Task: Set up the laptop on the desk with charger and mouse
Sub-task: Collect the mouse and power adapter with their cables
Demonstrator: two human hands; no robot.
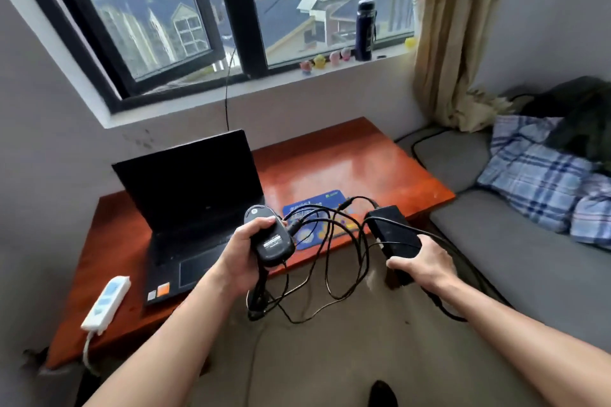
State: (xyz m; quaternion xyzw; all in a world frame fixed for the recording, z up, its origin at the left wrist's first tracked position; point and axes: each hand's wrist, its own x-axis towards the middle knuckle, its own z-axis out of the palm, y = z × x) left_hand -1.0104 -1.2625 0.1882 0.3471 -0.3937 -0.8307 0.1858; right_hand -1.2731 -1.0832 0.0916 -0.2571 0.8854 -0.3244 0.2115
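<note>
Overhead, black mouse point(269, 238) gripped in left hand point(243, 258), charger brick point(393, 231) in right hand point(426, 263).

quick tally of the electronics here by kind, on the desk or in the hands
laptop: 1
mouse: 1
charger brick: 1
power strip: 1
total: 4

Both bare forearms reach forward, left hand point(246, 254) and right hand point(425, 263) each curled closed.
</note>
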